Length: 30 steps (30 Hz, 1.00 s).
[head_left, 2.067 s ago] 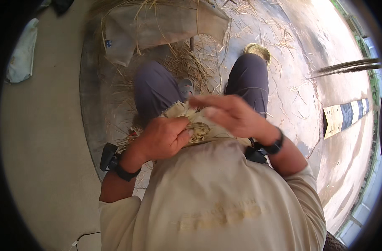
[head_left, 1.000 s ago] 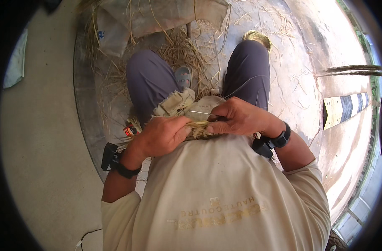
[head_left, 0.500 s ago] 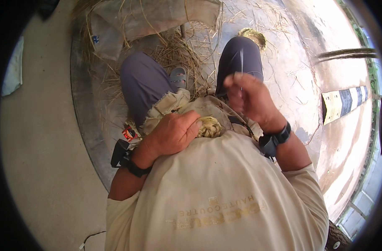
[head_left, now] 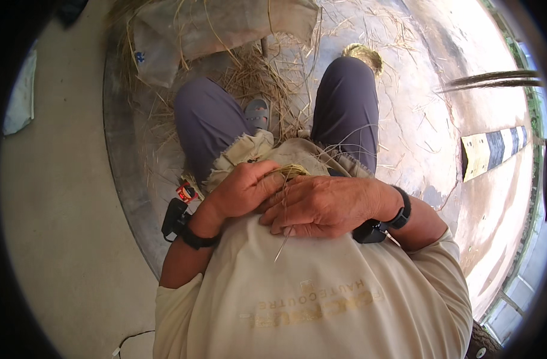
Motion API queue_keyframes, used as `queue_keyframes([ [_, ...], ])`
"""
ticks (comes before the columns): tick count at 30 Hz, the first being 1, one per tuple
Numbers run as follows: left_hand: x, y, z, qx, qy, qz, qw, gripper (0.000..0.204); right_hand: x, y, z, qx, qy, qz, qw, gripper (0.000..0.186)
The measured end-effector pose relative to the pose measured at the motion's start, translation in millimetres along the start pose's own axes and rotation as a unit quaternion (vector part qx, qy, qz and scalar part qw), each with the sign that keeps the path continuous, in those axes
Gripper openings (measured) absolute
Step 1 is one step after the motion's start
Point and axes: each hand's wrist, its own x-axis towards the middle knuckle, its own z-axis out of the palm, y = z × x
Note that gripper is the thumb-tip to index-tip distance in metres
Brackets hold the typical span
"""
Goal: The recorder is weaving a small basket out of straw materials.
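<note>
In my lap, my left hand (head_left: 245,188) is closed on a small coiled bundle of straw (head_left: 293,170), which shows only at its upper edge. My right hand (head_left: 321,206) lies across the bundle and covers most of it, its fingertips close to those of the left. From under the right fingers a thin needle (head_left: 281,248) sticks out toward my shirt; their grip on it is partly hidden. Fine loose thread (head_left: 339,147) loops above the right hand, over the beige cloth (head_left: 300,149) on my lap.
Loose straw (head_left: 258,78) litters the floor around my sandalled foot (head_left: 257,112). A greyish sheet (head_left: 225,30) hangs in front. Beyond my right knee lies a round straw piece (head_left: 369,55). At left is a red packet (head_left: 187,192); at right, a striped block (head_left: 495,146).
My right hand has come down and left from above the right thigh onto the straw bundle. The needle now points toward my shirt. My left hand stays on the bundle.
</note>
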Motion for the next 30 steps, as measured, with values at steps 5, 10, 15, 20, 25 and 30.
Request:
queue_keyframes([
  [5, 4, 1, -1, 0.035, 0.012, 0.002, 0.999, 0.021, -8, -16, -18, 0.001, 0.035, 0.009, 0.999, 0.016],
  [10, -1, -10, -7, 0.025, 0.159, 0.056, 0.985, 0.022, -72, -44, -57, -0.037, 0.267, 0.274, 0.923, 0.018],
  [15, 1, 1, -19, 0.074, 0.216, 0.049, 0.972, 0.021, -69, -35, -28, 0.014, 0.430, 0.295, 0.853, 0.013],
  [20, 3, 7, -7, 0.124, 0.259, 0.097, 0.953, 0.018, -15, -27, -6, -0.087, 0.230, 0.318, 0.916, 0.016],
  [25, 5, 11, -5, 0.160, 0.281, 0.144, 0.935, 0.016, -10, -19, -4, -0.075, 0.193, 0.288, 0.935, 0.020],
  [30, 6, 14, -2, 0.199, 0.296, 0.155, 0.921, 0.016, -7, -21, -5, -0.056, 0.187, 0.301, 0.933, 0.020],
])
